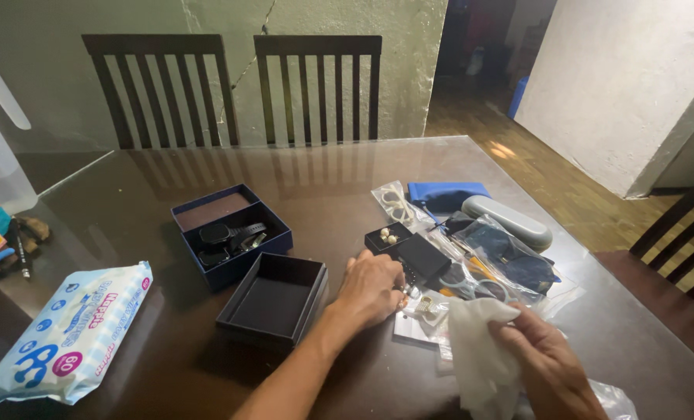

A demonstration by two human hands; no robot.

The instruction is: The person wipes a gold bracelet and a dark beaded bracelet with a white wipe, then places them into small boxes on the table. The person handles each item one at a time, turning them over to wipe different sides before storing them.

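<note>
Head view shows the left hand (370,289) reaching palm-down into the clutter, fingers curled over what looks like a small gold piece beside the little black jewellery box (409,253), though the grip is hidden; the right hand (545,365) pinches a white wipe (479,350). Loose plastic bags (502,268) crowd the spot, so a careless pull could drag earrings off the glass table (323,171)

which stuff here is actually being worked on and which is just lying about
In hand:
right hand holding white wipe
left hand on small items by the black earring box

Lying about:
wipes pack
watch box
empty lid
grey glasses case
blue pouch
bagged sunglasses
</note>
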